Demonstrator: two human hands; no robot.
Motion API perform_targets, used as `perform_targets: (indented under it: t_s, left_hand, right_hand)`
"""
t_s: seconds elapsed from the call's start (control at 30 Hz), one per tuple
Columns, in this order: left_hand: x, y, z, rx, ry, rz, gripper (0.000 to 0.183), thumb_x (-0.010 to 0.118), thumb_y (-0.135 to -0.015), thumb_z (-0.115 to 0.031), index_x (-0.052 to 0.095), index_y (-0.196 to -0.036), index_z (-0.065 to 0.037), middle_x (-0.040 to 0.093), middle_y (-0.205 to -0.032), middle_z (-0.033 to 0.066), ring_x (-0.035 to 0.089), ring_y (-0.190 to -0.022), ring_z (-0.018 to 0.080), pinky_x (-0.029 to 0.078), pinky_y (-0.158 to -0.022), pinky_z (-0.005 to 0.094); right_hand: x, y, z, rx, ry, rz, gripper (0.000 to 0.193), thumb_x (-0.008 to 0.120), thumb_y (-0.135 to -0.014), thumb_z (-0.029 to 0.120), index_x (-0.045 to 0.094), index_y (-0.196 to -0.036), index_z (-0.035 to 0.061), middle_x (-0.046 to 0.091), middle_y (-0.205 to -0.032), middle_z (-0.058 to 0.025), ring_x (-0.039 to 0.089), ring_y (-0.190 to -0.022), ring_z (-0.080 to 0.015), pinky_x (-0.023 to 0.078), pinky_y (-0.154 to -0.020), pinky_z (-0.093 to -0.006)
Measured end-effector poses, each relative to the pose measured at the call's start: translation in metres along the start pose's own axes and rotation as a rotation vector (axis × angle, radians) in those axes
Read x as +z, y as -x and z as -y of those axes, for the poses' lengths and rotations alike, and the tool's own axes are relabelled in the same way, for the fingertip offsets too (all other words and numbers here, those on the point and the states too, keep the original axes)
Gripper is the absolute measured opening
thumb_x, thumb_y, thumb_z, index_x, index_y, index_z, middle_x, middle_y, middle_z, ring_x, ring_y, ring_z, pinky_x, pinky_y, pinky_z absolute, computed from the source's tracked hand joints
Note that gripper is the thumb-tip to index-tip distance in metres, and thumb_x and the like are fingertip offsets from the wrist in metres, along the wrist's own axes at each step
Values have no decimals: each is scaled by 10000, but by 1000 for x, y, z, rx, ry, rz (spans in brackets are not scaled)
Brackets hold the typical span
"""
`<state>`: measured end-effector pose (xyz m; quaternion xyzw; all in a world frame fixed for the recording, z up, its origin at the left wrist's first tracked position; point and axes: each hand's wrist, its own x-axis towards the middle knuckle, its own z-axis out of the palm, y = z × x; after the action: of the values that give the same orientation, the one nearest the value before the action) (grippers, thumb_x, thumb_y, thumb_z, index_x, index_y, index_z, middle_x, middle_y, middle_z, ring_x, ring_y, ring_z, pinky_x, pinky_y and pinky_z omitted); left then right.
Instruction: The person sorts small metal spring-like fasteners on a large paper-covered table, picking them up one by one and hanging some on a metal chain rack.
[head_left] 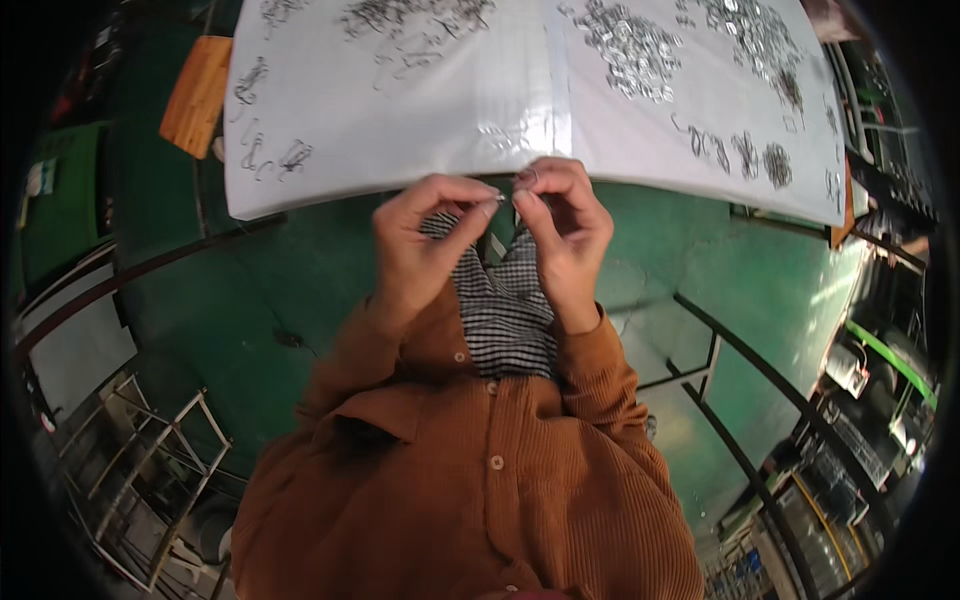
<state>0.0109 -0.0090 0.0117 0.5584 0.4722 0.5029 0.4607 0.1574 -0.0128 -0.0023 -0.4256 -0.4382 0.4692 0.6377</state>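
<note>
My left hand [428,238] and my right hand [570,232] are raised close together in front of my lap, just short of the table's near edge. Between the left thumb and forefinger is pinched a small shiny metal piece [500,198]; its exact kind is too small to tell. The right thumb and fingers are closed too, their tips almost meeting the left ones. What they grip is hidden or too small to name. Ahead lies the white-covered table [400,140], carrying loose piles of small metal parts.
Dark, thin curved wire pieces [415,18] lie at the table's far left. Silvery ring-like parts [630,50] are heaped right of the middle, with smaller dark clusters [777,165] nearer. A wooden board [197,95] adjoins the left side. Metal frames [150,480] stand on the green floor.
</note>
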Motion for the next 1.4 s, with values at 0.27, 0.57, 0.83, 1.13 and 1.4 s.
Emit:
perform_targets:
  t_s: [0.27, 0.57, 0.83, 1.13, 1.4]
  left_hand:
    - [1, -5, 1, -90, -15, 32, 150, 708, -846, 11, 688, -992, 33, 719, -918, 79, 665, -817, 96, 534, -744, 221]
    - [77, -145, 67, 300, -323, 221, 155, 659, -851, -2, 732, -980, -44, 702, -929, 107, 671, -754, 203, 540, -686, 281]
    - [125, -215, 109, 429, -659, 309, 163, 684, -802, 1, 728, -958, -15, 691, -916, 132, 670, -832, 291, 526, -756, 351]
    - [75, -151, 84, 106, -496, 315, 153, 616, -907, -30, 717, -1022, -20, 703, -898, 91, 656, -755, 195, 529, -696, 300]
    - [5, -75, 18, -173, -154, 348, 219, 634, -905, -8, 697, -1114, 8, 689, -1006, 61, 632, -848, 99, 529, -760, 237]
  right_hand:
    - [-11, 10, -17, -136, 90, 25, 100, 703, -833, -23, 623, -886, 4, 648, -926, -98, 638, -865, -184, 512, -785, -294]
    - [-10, 11, 3, -227, 264, 36, 95, 700, -838, -13, 619, -886, 4, 655, -852, -102, 657, -832, -237, 540, -914, -419]
    - [-21, 9, 2, -262, 200, 45, 124, 700, -803, -41, 603, -871, -4, 605, -875, -113, 633, -818, -268, 514, -705, -334]
    - [-25, 11, -5, -266, 177, 43, 100, 687, -808, -33, 614, -870, -5, 606, -855, -113, 628, -790, -285, 507, -683, -339]
    - [-15, 1, -14, -198, 349, -30, 108, 703, -791, -48, 643, -864, 5, 646, -847, -104, 645, -759, -253, 516, -674, -321]
